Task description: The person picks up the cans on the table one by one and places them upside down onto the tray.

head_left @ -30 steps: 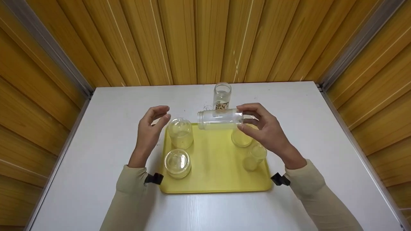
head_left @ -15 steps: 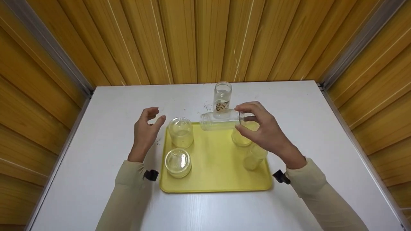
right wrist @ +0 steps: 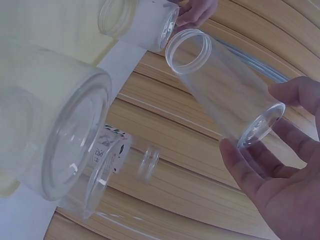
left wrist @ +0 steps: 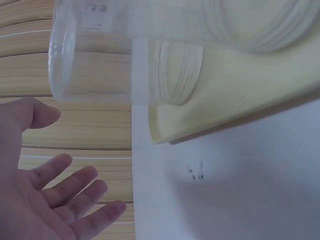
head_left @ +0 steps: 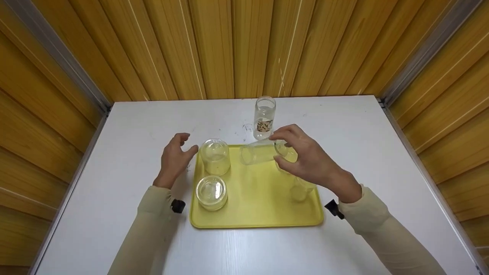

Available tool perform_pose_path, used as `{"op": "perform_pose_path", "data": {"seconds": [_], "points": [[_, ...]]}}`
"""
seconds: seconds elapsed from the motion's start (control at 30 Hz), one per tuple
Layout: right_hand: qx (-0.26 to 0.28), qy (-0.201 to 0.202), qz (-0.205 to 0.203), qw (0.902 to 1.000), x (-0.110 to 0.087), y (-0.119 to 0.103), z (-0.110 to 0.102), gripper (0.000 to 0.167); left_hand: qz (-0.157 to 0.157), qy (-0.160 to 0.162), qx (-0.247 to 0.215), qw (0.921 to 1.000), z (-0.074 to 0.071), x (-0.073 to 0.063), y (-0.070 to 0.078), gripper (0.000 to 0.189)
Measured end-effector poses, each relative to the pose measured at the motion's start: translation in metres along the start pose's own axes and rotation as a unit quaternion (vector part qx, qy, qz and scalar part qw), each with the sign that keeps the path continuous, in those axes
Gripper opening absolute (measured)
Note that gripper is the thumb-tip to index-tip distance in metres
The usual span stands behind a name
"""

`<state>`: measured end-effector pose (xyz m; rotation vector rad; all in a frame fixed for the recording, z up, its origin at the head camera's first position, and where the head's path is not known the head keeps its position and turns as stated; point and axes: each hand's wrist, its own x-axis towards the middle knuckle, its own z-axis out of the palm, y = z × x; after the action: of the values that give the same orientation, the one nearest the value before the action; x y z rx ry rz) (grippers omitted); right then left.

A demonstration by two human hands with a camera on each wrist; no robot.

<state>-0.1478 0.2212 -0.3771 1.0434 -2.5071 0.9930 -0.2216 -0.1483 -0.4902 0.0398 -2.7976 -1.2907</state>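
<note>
My right hand [head_left: 303, 154] pinches a tall clear jar [head_left: 256, 152] at its base end, thumb on one side and fingers on the other. The jar hangs tilted over the back of the yellow tray [head_left: 252, 214], its lidless threaded mouth [right wrist: 189, 51] pointing left and down. On the left, my left hand [head_left: 172, 158] holds nothing; its fingers are spread beside an upside-down clear jar [head_left: 215, 158] on the tray's back left corner. That jar's base lies close to the left thumb in the left wrist view.
Another upside-down jar [head_left: 211, 193] occupies the tray's front left. At the right stand a wide jar [right wrist: 75, 130], partly behind my right hand in the head view, and a narrower one [head_left: 300, 191]. Behind the tray, a tall jar with a patterned label [head_left: 263, 125] stands on the white table [head_left: 153, 122].
The right hand has moved slightly left and nearer, and the held jar's mouth has dipped lower over the tray. My left hand first drew left, then came slightly nearer.
</note>
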Motion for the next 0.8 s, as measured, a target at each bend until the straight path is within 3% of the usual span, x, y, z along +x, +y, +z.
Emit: {"op": "perform_pose_path", "data": {"seconds": [0.17, 0.37, 0.6, 0.8], "points": [[-0.034, -0.021, -0.010, 0.9991, -0.001, -0.005, 0.001, 0.042, -0.003, -0.027, 0.031, 0.9991, 0.004, 0.004, -0.008, 0.061], [-0.056, -0.050, -0.010, 0.9972, -0.001, -0.011, 0.002, 0.040, 0.012, -0.036, 0.094, 0.9948, 0.010, 0.003, -0.016, 0.058], [-0.067, -0.079, -0.021, 0.9945, -0.002, -0.013, 0.001, 0.039, 0.035, -0.052, 0.173, 0.9830, 0.017, 0.005, -0.020, 0.055], [-0.077, -0.100, -0.028, 0.9916, -0.005, -0.015, 0.003, 0.040, 0.052, -0.061, 0.203, 0.9758, 0.022, 0.007, -0.025, 0.055]]}}
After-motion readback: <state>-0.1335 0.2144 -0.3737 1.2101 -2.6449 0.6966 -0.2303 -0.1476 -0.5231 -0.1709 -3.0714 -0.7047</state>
